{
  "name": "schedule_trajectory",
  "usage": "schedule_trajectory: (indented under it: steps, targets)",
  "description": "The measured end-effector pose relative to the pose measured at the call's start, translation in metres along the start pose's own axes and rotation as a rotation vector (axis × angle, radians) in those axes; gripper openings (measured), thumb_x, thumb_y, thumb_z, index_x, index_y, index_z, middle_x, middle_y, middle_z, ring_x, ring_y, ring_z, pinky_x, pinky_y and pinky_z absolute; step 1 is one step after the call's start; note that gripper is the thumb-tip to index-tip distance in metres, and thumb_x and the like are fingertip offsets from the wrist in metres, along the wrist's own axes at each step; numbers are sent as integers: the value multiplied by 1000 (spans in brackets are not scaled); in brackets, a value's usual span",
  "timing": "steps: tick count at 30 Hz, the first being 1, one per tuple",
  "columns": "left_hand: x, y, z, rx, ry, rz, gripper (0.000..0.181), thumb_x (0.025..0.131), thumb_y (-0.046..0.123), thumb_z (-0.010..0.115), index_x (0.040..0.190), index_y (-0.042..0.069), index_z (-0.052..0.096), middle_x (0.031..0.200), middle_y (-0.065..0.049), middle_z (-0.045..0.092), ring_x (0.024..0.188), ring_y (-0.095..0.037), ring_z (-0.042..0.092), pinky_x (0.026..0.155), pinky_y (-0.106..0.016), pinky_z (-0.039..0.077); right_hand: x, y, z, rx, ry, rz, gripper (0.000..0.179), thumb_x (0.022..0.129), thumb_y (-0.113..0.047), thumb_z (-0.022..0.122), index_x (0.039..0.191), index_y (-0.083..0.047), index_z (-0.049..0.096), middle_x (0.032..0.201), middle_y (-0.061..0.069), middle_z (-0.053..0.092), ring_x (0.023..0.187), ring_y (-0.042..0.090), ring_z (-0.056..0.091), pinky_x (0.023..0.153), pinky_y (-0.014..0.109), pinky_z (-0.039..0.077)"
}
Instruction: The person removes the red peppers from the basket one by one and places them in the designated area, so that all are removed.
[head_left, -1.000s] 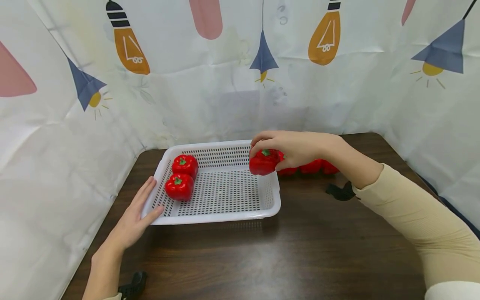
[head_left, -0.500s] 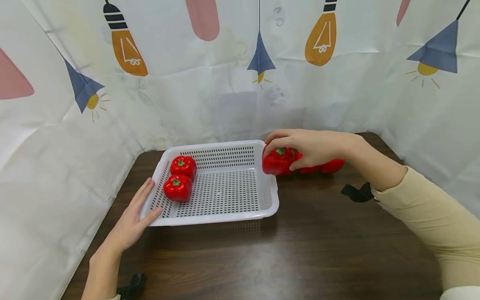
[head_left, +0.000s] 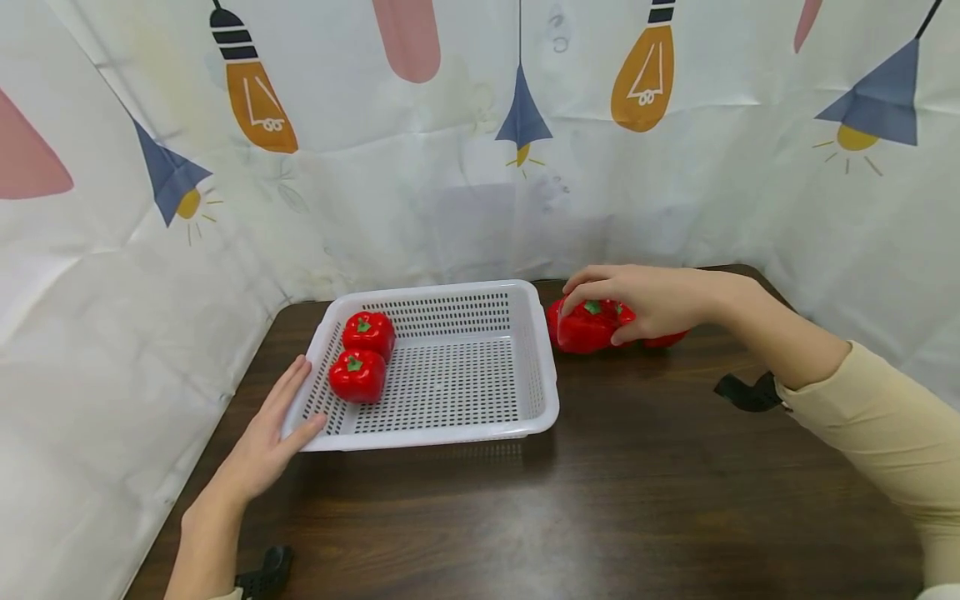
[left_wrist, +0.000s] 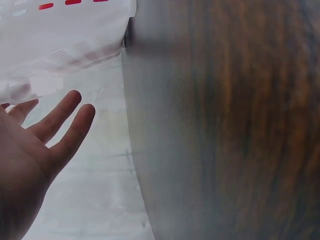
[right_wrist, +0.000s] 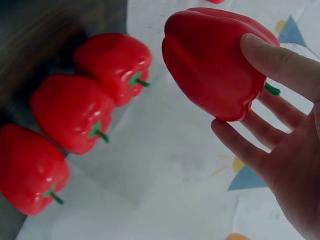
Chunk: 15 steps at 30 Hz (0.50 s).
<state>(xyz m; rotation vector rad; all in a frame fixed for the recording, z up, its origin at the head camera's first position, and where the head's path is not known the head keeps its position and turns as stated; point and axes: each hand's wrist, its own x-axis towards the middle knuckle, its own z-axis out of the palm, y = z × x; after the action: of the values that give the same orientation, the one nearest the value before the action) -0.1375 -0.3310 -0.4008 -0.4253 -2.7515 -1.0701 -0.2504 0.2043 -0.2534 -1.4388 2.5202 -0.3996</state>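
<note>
By the fingers (right_wrist: pixel 240 142) and thumb of the right hand (head_left: pixel 648 296), a red pepper (right_wrist: pixel 215 65) is pinched, the thumb laid across one side and the fingertips set against the other, with the green stem turned toward the palm. Whether its underside is touching anything cannot be told. The fingers of the left hand (head_left: pixel 258 446) are kept straight and slightly spread along the outer left end of a white basket (head_left: pixel 442 434), and its thumb is laid on the rim near the front left corner.

Beside the held pepper, a row of three red peppers (right_wrist: pixel 72 112) is seen in the right wrist view, set side by side with stems pointing the same way; a gap is shown between them and the held one. From the head this row is partly hidden by the right hand, and its nearest pepper is placed just beside the basket's right end.

Inside the basket, a rear pepper (head_left: pixel 369 332) and a front pepper (head_left: pixel 357 375) are stood touching, near the left end; to their right the perforated floor is exposed. Basket and row are set toward the back edge of the dark table (head_left: pixel 525 517), whose wood is stretched broadly in front. Behind, a white cloth (head_left: pixel 420 192) printed with lamps is hung.
</note>
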Motion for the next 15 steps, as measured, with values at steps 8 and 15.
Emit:
schedule_trajectory:
  steps: [8,15]
  targets:
    - [0,2,0,8,1,-4,82,95,25,69,164,14,26,170,-8,15,148,-46,22,108,-75,25,-3,14,17,35,-35,31,58,85,-8,84,135,-24,59,149,0,46,134,25,44,97,40,52]
    - [0,2,0,20,-5,-24,83,95,27,70,165,16,25,171,-7,14,147,-46,24,102,-77,30,0,18,40,77,-93,62,57,86,-6,83,134,-24,59,153,6,44,139,29,39,99,43,51]
